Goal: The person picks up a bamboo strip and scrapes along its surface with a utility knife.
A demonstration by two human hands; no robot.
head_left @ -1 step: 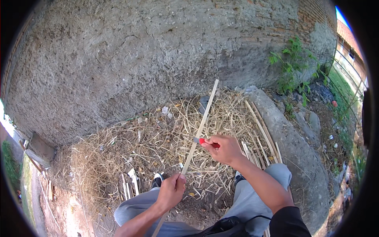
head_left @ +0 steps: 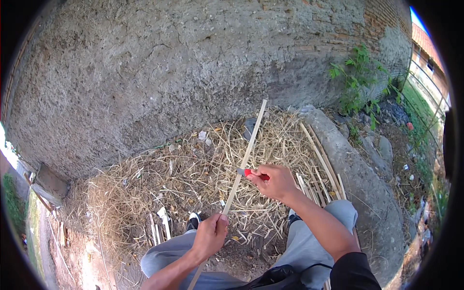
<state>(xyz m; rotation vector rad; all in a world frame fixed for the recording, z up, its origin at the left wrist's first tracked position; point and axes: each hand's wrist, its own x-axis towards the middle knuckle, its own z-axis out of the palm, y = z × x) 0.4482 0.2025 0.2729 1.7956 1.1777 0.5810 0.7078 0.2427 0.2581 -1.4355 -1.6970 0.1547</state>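
Observation:
My left hand (head_left: 211, 235), low in the middle, is closed around a long, pale, flat strip (head_left: 249, 145) that looks like bamboo or wood. The strip slants up and away to the right, and its near end passes below the hand between my legs. In my right hand (head_left: 276, 181) is a small knife (head_left: 247, 172) with a red handle, gripped in closed fingers. Its short grey blade lies against the strip, about midway between the left hand and the far tip. Part of the handle is hidden in the fist.
Straw-like shavings (head_left: 125, 193) cover the ground around my feet. A rough wall (head_left: 183, 72) rises ahead. To the right lies a big grey stone (head_left: 362, 188), with long strips (head_left: 320, 157) beside it. A green plant (head_left: 358, 77) grows by the wall.
The strip's far tip sits very slightly nearer to me. Both hands and the knife are in almost the same place.

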